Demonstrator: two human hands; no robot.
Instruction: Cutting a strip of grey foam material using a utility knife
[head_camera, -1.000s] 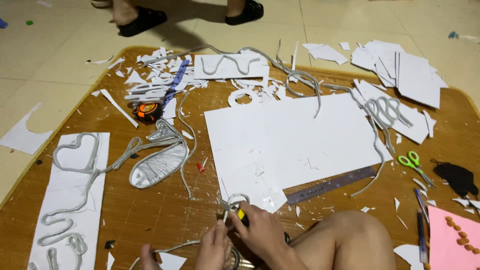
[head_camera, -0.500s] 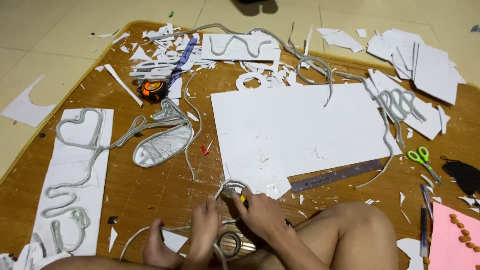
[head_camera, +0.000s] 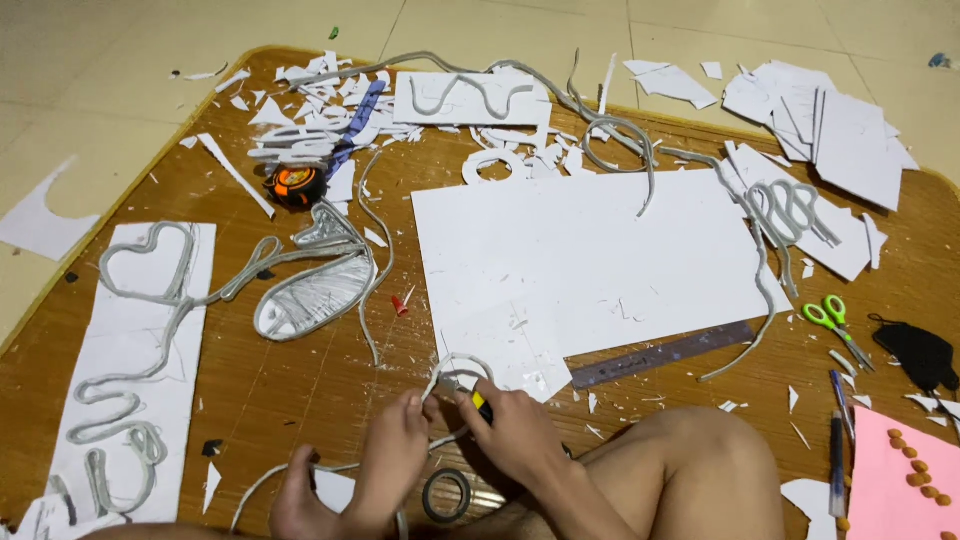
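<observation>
From the head view, my left hand (head_camera: 400, 440) is pinched shut on the pale grey flexible strip (head_camera: 455, 368), at the near-left foot of the loop it forms. My right hand (head_camera: 515, 430) is closed too, gripping a small yellow-and-black cutter (head_camera: 482, 405) beside the loop's right foot; I cannot tell whether the blade touches the strip. The loop sits near the front of the brown woven floor mat (head_camera: 300, 390), just over the torn near corner of the large white foam sheet (head_camera: 590, 250), with a black tape roll (head_camera: 446, 495) below my hands.

To do this step well, I judge I should keep the left pinch close to the working point so the strip cannot twist, and keep the cutter angled away from my fingertips.

The loop arches away from me, its crown toward the sheet and both feet toward my hands. The tail then trails left and toward me past my bare foot (head_camera: 300, 500), so its long axis there runs roughly left to right. A grey metal ruler (head_camera: 665, 353) lies apart to the right.
</observation>
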